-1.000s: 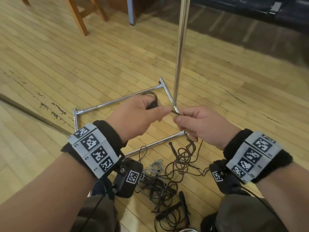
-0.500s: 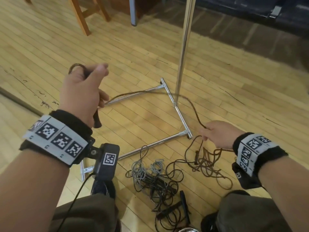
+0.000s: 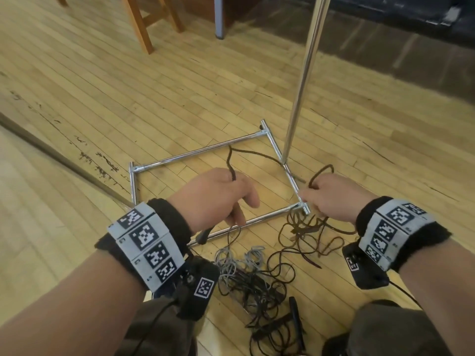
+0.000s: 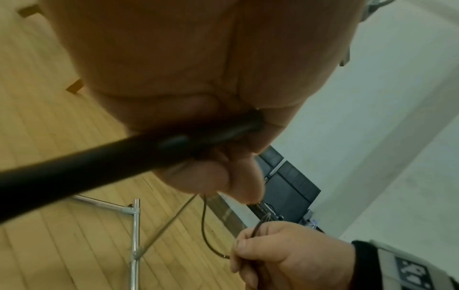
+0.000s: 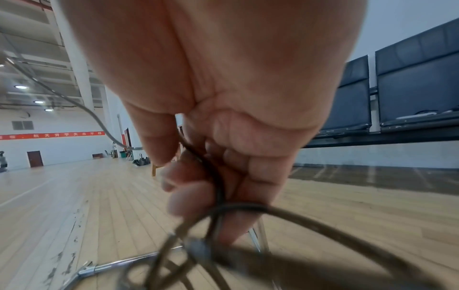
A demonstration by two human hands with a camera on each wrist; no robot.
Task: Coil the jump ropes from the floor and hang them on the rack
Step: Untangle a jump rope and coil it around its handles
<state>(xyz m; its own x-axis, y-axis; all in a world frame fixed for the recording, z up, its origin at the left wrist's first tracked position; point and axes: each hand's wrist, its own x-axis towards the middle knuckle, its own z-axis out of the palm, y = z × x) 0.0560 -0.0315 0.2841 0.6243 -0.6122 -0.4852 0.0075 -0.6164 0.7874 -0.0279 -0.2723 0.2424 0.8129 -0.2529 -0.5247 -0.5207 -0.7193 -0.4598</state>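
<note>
Early days: the left hand (image 3: 216, 191) is fisted round 1 brown rope (image 3: 259, 155) and its black handle (image 4: 74, 168), while the right hand (image 3: 331, 196) pinches the same rope mid-frame. Most of it is probably uncoiled at lower right, the tangle (image 3: 252, 283) untouched, nothing visibly on the rack (image 3: 303, 80).
</note>
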